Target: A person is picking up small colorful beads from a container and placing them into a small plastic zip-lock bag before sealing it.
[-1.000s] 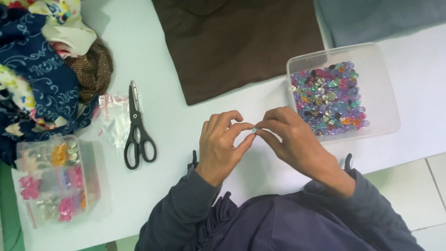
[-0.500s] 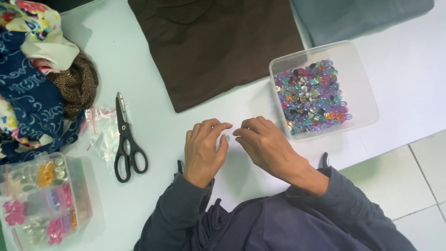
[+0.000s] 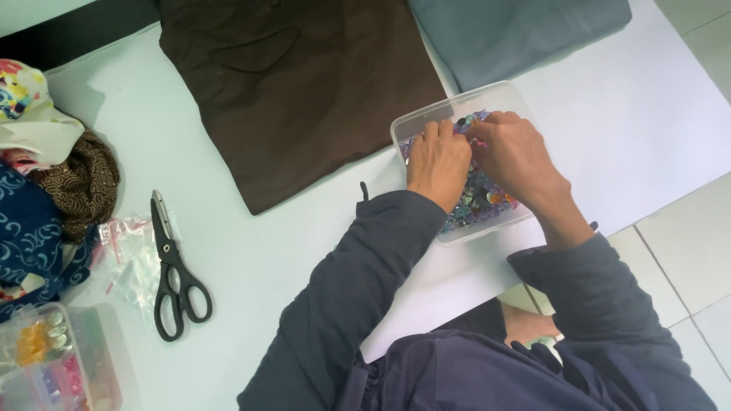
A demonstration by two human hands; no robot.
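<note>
Both the left hand (image 3: 438,161) and the right hand (image 3: 515,156) reach into the clear plastic box (image 3: 426,119) of mixed purple beads (image 3: 480,199) on the white table (image 3: 655,99), fingers curled down among them, though whether either grips anything cannot be told, black scissors (image 3: 171,270) lying well apart.

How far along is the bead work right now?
Done: nothing finished shows. In hand: left hand and right hand are both in the clear tub of beads. Left: scissors, brown cloth and sorting box lie untouched.
</note>
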